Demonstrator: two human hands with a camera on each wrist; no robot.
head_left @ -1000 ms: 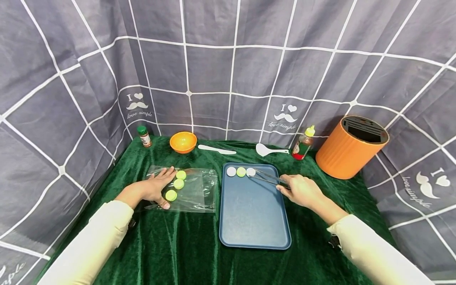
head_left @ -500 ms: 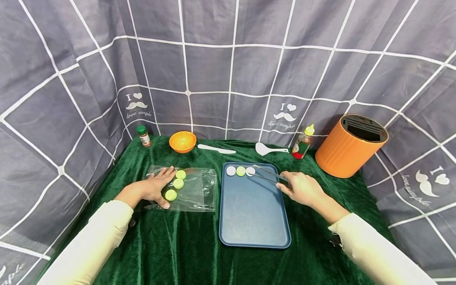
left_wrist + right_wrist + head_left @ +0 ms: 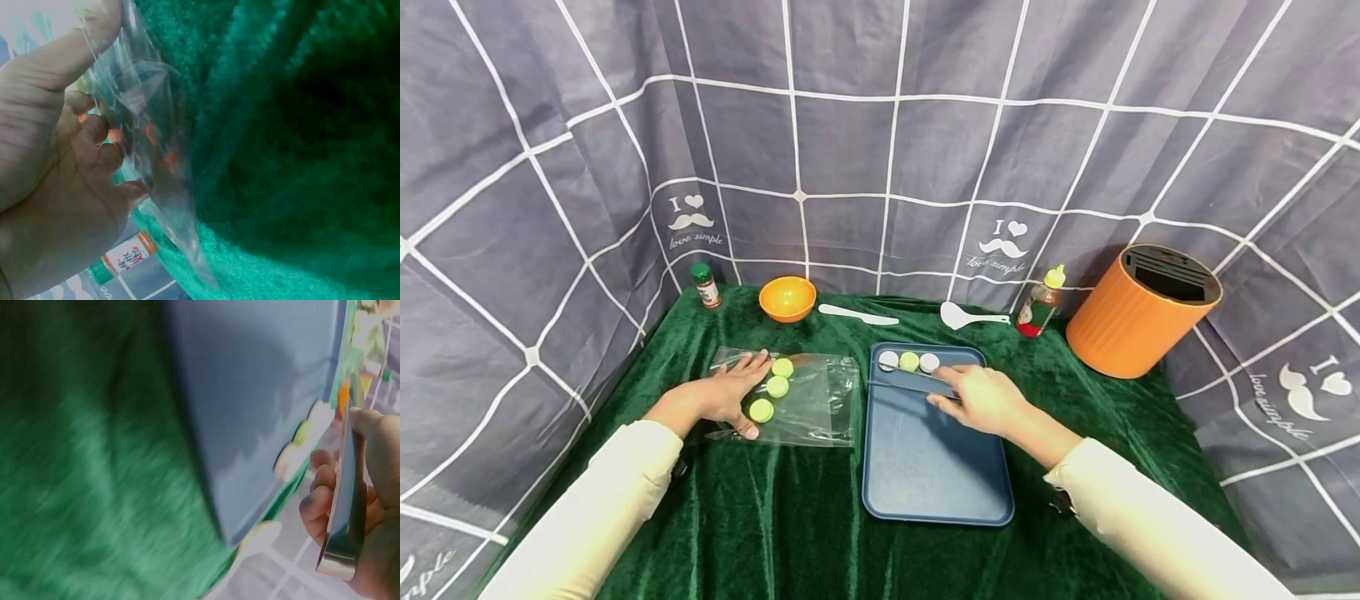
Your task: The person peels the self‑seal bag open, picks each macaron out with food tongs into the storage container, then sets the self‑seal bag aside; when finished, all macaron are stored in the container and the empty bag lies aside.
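Note:
My left hand (image 3: 730, 396) lies flat on a clear plastic bag (image 3: 816, 400) and presses it to the green cloth. Three green discs (image 3: 777, 386) lie on the bag just beyond its fingers. In the left wrist view the thumb (image 3: 62, 56) lies against the bag's film (image 3: 144, 156). My right hand (image 3: 977, 398) grips metal tongs (image 3: 910, 385) over the back part of a blue tray (image 3: 932, 475), tips pointing left near the tray's left rim. A white, a green (image 3: 909, 362) and a white disc sit in a row along the tray's back edge. Nothing shows between the tong tips.
Along the back of the cloth stand a spice jar (image 3: 703, 286), an orange bowl (image 3: 787, 297), a white plastic knife (image 3: 857, 315), a white spoon (image 3: 970, 316), a sauce bottle (image 3: 1039, 304) and an orange slotted holder (image 3: 1142, 310). Grey checked fabric walls the table in.
My right hand has moved left over the tray, swinging the tongs away from the discs' row to point at the tray's left rim. The left hand has stayed on the bag.

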